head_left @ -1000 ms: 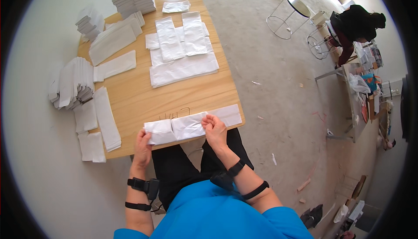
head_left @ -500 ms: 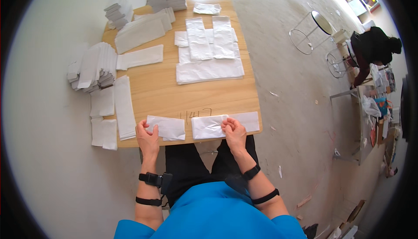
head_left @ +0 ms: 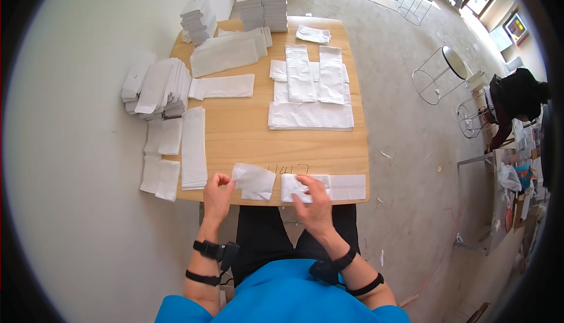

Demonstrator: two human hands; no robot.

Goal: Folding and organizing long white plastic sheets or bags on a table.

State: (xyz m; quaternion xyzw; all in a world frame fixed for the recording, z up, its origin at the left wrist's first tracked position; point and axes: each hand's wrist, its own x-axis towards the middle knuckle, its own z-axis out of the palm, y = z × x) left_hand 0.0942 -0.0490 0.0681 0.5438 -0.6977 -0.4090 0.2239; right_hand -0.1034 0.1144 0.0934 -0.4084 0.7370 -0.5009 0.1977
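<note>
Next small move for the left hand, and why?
Probably lower the thin white paper-like sheet flat: the left hand pinches its left edge, and it looks bowed. The right hand, open, is over the folded white paper-like stack.

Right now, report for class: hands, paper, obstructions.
Left hand pinching white sheet by left edge. Right hand open over folded white paper. Nothing seen blocking either.

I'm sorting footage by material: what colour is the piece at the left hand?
The piece is white, best seen in the head view.
</note>
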